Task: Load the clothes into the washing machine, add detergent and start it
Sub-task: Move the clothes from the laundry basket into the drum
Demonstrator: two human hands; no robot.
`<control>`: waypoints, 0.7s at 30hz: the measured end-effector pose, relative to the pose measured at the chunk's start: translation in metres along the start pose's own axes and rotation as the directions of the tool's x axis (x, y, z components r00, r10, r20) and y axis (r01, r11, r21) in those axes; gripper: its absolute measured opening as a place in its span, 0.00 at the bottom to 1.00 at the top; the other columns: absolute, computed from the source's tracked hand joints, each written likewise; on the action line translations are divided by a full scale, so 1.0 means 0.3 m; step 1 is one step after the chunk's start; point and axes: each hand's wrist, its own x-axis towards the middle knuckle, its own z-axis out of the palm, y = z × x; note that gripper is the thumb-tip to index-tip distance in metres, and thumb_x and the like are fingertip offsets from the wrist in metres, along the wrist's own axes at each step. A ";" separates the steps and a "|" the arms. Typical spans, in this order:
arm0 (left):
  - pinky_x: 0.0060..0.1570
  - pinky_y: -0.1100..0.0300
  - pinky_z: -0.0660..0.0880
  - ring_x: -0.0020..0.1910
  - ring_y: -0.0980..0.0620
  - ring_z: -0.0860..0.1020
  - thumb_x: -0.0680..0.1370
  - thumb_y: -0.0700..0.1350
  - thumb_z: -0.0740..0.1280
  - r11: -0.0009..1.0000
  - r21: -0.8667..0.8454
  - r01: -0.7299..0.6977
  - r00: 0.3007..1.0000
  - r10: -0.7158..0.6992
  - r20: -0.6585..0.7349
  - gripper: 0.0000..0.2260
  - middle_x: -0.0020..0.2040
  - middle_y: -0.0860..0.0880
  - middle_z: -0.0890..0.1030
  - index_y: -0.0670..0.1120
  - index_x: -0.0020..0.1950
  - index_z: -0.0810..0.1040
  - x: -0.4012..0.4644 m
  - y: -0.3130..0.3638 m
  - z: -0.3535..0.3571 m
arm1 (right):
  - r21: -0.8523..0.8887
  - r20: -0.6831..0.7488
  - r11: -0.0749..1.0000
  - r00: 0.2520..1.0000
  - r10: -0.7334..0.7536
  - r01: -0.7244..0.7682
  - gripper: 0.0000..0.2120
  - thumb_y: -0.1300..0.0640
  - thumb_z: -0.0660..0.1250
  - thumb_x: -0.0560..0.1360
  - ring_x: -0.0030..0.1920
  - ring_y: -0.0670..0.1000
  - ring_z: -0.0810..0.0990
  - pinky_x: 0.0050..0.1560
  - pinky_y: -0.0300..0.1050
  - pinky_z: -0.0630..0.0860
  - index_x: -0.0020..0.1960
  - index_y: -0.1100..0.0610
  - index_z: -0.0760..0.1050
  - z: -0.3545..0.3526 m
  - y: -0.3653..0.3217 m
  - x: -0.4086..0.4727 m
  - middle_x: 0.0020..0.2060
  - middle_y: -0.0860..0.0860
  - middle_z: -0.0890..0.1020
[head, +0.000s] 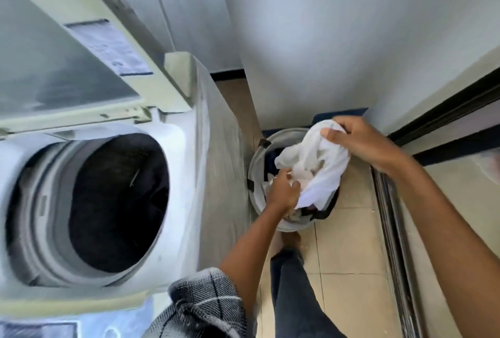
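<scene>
A white garment (pixel 322 164) is hanging over the grey laundry basket (pixel 257 159) on the tiled floor (pixel 351 270). The right hand (pixel 362 142) is gripping its top; the left hand (pixel 284 188) is clutching its lower folds. The washing machine (pixel 189 175) is standing open beside them, dark clothes (pixel 119 197) lying in its drum.

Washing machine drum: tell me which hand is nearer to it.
Left. The left hand grips clothes in the laundry basket, beside the washing machine drum; the right hand holds the white garment further away.
</scene>
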 end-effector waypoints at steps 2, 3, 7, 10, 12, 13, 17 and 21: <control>0.62 0.51 0.71 0.63 0.44 0.73 0.78 0.41 0.62 0.996 -0.027 -0.091 0.996 0.091 0.006 0.20 0.66 0.47 0.75 0.48 0.71 0.67 -0.047 0.053 -0.062 | 0.053 -0.070 0.997 0.996 -0.054 0.058 0.09 0.57 0.65 0.77 0.40 0.49 0.74 0.41 0.43 0.70 0.46 0.63 0.77 -0.037 -0.152 -0.043 0.38 0.52 0.78; 0.61 0.52 0.71 0.62 0.45 0.74 0.78 0.40 0.62 0.988 -0.044 -0.150 0.989 0.151 0.011 0.20 0.65 0.47 0.75 0.47 0.70 0.67 -0.074 0.083 -0.095 | 0.060 -0.104 0.993 0.990 -0.091 0.098 0.08 0.58 0.65 0.77 0.39 0.48 0.73 0.40 0.42 0.69 0.45 0.63 0.77 -0.053 -0.227 -0.068 0.37 0.52 0.77; 0.54 0.63 0.70 0.56 0.55 0.74 0.75 0.40 0.69 0.905 -0.122 -0.407 0.911 0.412 0.023 0.22 0.61 0.51 0.75 0.46 0.68 0.68 -0.240 0.188 -0.243 | 0.118 -0.205 0.959 0.952 -0.229 0.256 0.06 0.60 0.65 0.77 0.40 0.49 0.75 0.42 0.44 0.70 0.42 0.58 0.77 -0.062 -0.515 -0.194 0.38 0.54 0.77; 0.47 0.65 0.73 0.45 0.61 0.74 0.73 0.40 0.70 0.818 -0.069 -0.571 0.820 0.572 0.006 0.15 0.49 0.56 0.75 0.45 0.59 0.74 -0.401 0.236 -0.393 | 0.143 -0.258 0.918 0.910 -0.325 0.369 0.05 0.60 0.65 0.77 0.38 0.47 0.74 0.39 0.41 0.70 0.43 0.58 0.74 -0.034 -0.735 -0.316 0.37 0.52 0.75; 0.45 0.56 0.73 0.42 0.55 0.75 0.74 0.38 0.68 0.755 -0.123 -0.644 0.763 0.646 -0.024 0.07 0.44 0.52 0.77 0.44 0.51 0.78 -0.517 0.230 -0.517 | 0.147 -0.312 0.883 0.868 -0.386 0.445 0.09 0.59 0.66 0.76 0.33 0.43 0.73 0.35 0.38 0.70 0.38 0.56 0.71 0.008 -0.884 -0.411 0.32 0.48 0.75; 0.43 0.56 0.71 0.41 0.53 0.74 0.75 0.38 0.67 0.723 -0.174 -0.668 0.740 0.669 -0.064 0.05 0.43 0.49 0.78 0.46 0.49 0.79 -0.576 0.225 -0.587 | 0.139 -0.334 0.867 0.847 -0.414 0.479 0.10 0.59 0.66 0.76 0.33 0.44 0.73 0.36 0.38 0.70 0.37 0.55 0.70 0.031 -0.958 -0.460 0.32 0.48 0.74; 0.37 0.59 0.76 0.35 0.55 0.77 0.80 0.39 0.62 0.595 -0.288 -0.750 0.661 0.685 -0.307 0.04 0.37 0.52 0.81 0.44 0.50 0.77 -0.786 0.193 -0.901 | 0.105 -0.414 0.793 0.752 -0.513 0.599 0.06 0.56 0.67 0.76 0.41 0.42 0.80 0.43 0.38 0.75 0.42 0.52 0.72 0.143 -1.201 -0.625 0.39 0.45 0.80; 0.35 0.60 0.77 0.34 0.56 0.78 0.80 0.43 0.59 0.546 -0.219 -0.809 0.555 0.586 -0.591 0.10 0.37 0.51 0.79 0.50 0.41 0.76 -0.965 0.187 -1.217 | 0.095 -0.450 0.809 0.750 -0.485 0.580 0.10 0.50 0.70 0.74 0.52 0.39 0.81 0.50 0.35 0.79 0.53 0.52 0.74 0.252 -1.366 -0.717 0.53 0.44 0.81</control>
